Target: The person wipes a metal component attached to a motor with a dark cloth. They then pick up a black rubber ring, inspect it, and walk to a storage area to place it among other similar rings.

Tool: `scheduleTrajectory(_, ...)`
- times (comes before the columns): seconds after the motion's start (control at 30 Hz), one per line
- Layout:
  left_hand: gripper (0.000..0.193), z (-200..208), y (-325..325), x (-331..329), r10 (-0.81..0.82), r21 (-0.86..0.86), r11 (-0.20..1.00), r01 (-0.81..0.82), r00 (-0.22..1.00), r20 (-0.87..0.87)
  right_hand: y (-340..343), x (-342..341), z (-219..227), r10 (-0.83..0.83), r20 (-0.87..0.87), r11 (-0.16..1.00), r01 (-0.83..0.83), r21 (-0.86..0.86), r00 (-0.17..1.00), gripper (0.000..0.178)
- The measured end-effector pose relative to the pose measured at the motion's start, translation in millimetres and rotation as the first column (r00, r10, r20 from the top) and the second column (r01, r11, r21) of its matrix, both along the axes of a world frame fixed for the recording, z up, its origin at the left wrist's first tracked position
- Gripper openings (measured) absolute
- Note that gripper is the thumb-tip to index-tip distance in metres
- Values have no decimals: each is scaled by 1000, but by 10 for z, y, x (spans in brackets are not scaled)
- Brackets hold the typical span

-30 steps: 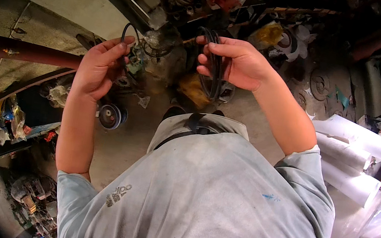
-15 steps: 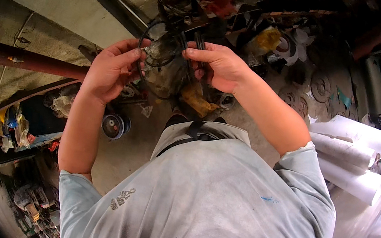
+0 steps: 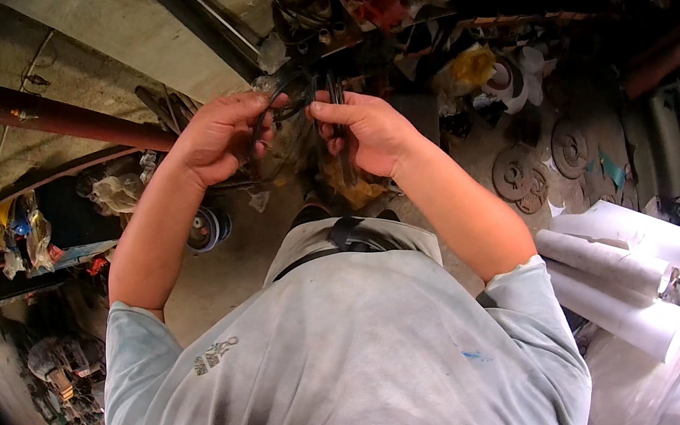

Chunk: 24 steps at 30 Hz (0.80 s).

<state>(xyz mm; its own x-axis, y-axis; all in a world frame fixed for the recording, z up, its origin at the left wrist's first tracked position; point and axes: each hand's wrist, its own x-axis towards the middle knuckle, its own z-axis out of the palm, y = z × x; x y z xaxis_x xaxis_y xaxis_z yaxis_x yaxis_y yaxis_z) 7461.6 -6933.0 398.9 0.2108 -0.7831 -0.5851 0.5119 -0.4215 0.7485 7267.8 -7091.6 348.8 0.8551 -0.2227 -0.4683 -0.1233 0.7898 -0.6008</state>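
My left hand point(image 3: 223, 139) pinches a thin black ring point(image 3: 268, 112) between thumb and fingers. Close beside it, my right hand point(image 3: 370, 134) is closed around several similar thin black rings point(image 3: 337, 92), which hang down past its fingers. The two hands are held up in front of me, a small gap apart. Whether the rings are rubber or another material I cannot tell. Parts of the rings are lost against the dark clutter behind them.
A crate of dark parts point(image 3: 310, 8) stands beyond my hands. Flat round discs point(image 3: 520, 172) lie on the floor at right, near white rolls point(image 3: 621, 235). At left are a red-brown pipe point(image 3: 62, 115) and a small round spool point(image 3: 208, 230).
My hands have come closer together. The ring in my left hand, seen before as a wide open loop, now appears narrower and nearer the rings in my right hand.
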Motion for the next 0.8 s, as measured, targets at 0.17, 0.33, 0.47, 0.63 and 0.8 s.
scheduleTrajectory(0.17, 26, -31, -48, -87, 42, 15, 999, -41, 998, -52, -16, -4, -119, -7, -32, 999, 8, 33, 999, 15)
scheduleTrajectory(0.33, 24, -96, -121, -189, 28, 69, 997, -31, 998, 50, -17, 28, -171, -15, -40, 998, 17, 67, 999, 18)
scheduleTrajectory(0.47, 22, -169, -144, -214, -6, 67, 998, 2, 998, 58, -15, 76, -241, 2, -20, 1000, -2, 15, 1000, 15)
scheduleTrajectory(0.63, 22, -226, -193, -204, 11, 83, 996, -19, 995, 100, 13, 149, -225, -25, -45, 998, 22, -61, 999, 11)
scheduleTrajectory(0.8, 25, -229, -239, -163, 15, 90, 996, -28, 991, 133, -20, 210, -210, -43, -44, 996, 39, -80, 998, 16)
